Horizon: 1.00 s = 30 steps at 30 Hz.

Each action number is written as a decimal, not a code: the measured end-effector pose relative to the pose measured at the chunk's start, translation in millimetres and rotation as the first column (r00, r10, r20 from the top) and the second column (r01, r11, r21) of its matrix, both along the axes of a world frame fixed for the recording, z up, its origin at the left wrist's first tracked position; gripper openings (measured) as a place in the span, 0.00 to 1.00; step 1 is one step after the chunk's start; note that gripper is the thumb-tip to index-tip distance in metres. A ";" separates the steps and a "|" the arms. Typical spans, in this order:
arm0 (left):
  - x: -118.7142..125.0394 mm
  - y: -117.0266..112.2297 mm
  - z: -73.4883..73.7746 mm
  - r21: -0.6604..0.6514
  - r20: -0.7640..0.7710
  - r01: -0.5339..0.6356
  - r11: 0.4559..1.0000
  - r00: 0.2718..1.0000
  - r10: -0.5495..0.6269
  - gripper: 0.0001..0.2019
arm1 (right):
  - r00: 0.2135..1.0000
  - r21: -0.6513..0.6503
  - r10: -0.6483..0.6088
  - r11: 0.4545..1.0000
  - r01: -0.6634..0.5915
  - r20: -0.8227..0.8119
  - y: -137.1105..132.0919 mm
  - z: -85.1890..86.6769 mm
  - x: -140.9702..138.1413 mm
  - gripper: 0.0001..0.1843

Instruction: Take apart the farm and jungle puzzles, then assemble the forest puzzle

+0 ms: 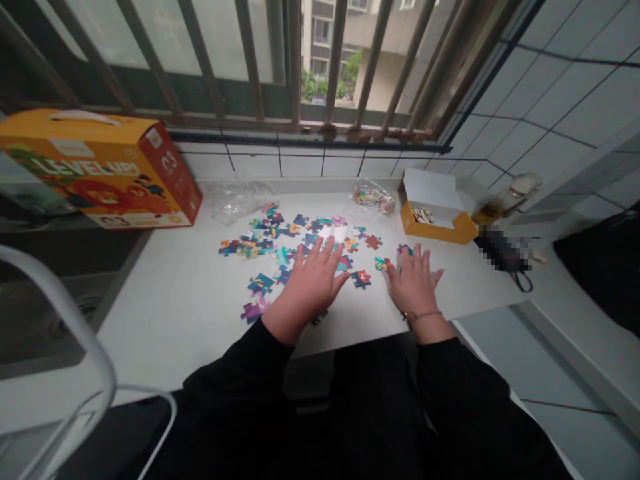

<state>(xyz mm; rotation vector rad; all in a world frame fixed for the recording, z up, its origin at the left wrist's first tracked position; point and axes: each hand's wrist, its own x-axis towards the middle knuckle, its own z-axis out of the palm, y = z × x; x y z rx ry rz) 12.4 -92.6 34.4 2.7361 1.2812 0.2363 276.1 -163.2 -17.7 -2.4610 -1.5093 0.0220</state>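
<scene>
Colourful jigsaw puzzle pieces (263, 283) lie loosely spread over the white countertop (165, 300). My left hand (314, 283) rests over the middle of the spread, fingers stretched out and apart, covering some pieces. Just right of its thumb is a dark blue piece with a red patch (362, 279). My right hand (415, 283) is flat with fingers spread, at the right end of the pieces. A teal and yellow piece (382, 264) shows beside it, and a purple piece (404, 249) peeks out at its fingertips. Neither hand grips anything visible.
An orange puzzle box (100, 173) stands at the back left beside a crumpled clear bag (240, 200). Along the back are another clear bag with pieces (373, 199), an open yellow box (437, 220) and a bottle (507, 199). A sink (75, 300) lies left.
</scene>
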 end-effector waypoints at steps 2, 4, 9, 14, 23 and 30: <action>-22.4 -1.9 -3.4 -0.020 -0.046 -0.098 0.995 0.994 0.097 0.37 | 0.996 0.074 0.085 0.993 -0.087 0.035 -8.2 -2.2 -21.0 0.43; -46.9 6.8 -11.0 -0.046 -0.093 -0.216 0.975 0.973 0.211 0.38 | 0.973 0.103 0.226 0.968 -0.231 0.053 -15.2 -5.0 -53.9 0.43; -108.5 51.7 -25.0 -0.010 -0.086 -0.435 0.900 0.897 0.433 0.38 | 0.745 0.026 0.666 0.745 -0.667 0.033 -24.4 -0.2 -147.6 0.43; -141.0 63.5 -32.8 -0.084 -0.143 -0.492 0.866 0.866 0.478 0.39 | 0.673 0.013 0.735 0.676 -0.737 -0.082 -22.1 6.1 -176.6 0.42; -149.7 21.7 -26.5 0.063 -0.151 -0.503 0.862 0.849 0.506 0.34 | 0.734 0.016 0.667 0.741 -0.671 -0.130 -23.1 5.6 -173.2 0.38; -172.2 1.4 -23.5 0.159 -0.074 -0.563 0.811 0.812 0.579 0.27 | 0.790 0.017 0.600 0.797 -0.603 -0.127 -22.2 3.9 -175.4 0.36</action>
